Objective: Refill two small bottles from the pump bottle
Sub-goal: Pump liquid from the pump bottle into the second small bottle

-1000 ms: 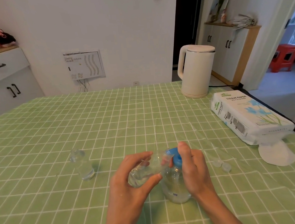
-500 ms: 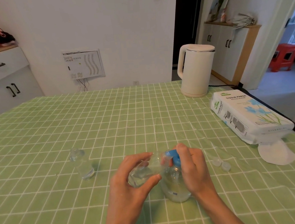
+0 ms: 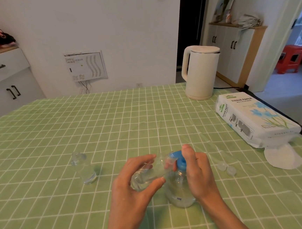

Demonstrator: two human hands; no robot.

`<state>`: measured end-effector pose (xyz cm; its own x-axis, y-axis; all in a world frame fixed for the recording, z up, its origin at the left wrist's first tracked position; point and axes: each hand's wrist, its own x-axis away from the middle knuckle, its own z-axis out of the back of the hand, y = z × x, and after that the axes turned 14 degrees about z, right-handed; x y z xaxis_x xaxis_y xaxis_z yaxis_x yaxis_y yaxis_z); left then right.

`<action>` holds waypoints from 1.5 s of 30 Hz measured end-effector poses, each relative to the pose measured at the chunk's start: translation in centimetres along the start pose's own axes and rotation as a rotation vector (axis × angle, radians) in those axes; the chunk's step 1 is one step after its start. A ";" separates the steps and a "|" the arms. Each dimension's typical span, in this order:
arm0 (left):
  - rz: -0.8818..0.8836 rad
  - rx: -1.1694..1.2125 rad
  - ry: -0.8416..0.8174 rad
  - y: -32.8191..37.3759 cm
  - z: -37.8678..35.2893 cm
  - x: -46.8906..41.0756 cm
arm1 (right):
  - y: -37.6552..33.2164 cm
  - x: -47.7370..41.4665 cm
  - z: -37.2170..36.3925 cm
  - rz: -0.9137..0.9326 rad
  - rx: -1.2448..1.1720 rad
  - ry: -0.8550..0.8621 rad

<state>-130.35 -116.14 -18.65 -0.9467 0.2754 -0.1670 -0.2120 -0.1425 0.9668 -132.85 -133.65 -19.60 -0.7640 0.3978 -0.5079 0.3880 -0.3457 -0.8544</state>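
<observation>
Bench (image 3: 39, 138): broad flat top under a soft green cloth gridded with thin white lines, faintly creased toward the middle.

Tissue pack (image 3: 252, 118): long rectangular block in glossy white plastic wrap with a blue flower print. Flat on the bench at the right edge.

Kettle (image 3: 200, 71): cream, smooth and matt, a cylinder narrowing slightly upward, with a loop handle on the left side. Upright at the far right of the bench, behind the tissue pack.

Loose tissue (image 3: 281, 157): white, soft, rounded sheet at the near end of the tissue pack.

Pump bottle (image 3: 178, 190): clear plastic with a rounded body, topped by a round, smooth, opaque blue pump head (image 3: 176, 157). Upright on the bench near the front, right of centre, between the two hands. Level of contents hard to tell.

Standing small bottle (image 3: 83, 167): clear cylinder with a narrow shoulder and an open mouth, holding a shallow layer of clear liquid at the bottom. Upright on the bench, well to the left of the hands.

Held small bottle (image 3: 148, 175): same clear cylinder, off the bench and tipped almost onto its side, mouth up against the blue pump head.

Two caps (image 3: 226, 169): small, round, translucent, side by side on the bench near the right of the pump bottle.

Left hand (image 3: 132, 187): curled round the held small bottle, fingers over the far side and thumb on the near side.

Right hand (image 3: 199, 172): wrapped about the neck of the pump bottle, one finger laid across the top of the blue pump head.
</observation>
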 end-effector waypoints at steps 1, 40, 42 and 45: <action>0.000 -0.004 -0.001 -0.1 0.0 0.0 | 0.0 0.0 0.0 0.006 0.001 0.004; -0.010 -0.024 -0.001 0.0 0.1 0.0 | 0.4 0.2 0.0 -0.020 0.028 -0.006; -0.013 -0.010 -0.006 0.1 0.1 0.0 | 0.4 0.2 0.0 -0.021 0.022 -0.002; -0.010 0.004 -0.009 0.3 0.1 0.0 | 0.4 0.2 0.0 -0.007 0.014 0.004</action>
<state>-130.40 -116.09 -18.34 -0.9423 0.2855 -0.1748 -0.2203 -0.1357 0.9660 -132.82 -133.69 -20.03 -0.7646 0.4039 -0.5023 0.3751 -0.3549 -0.8563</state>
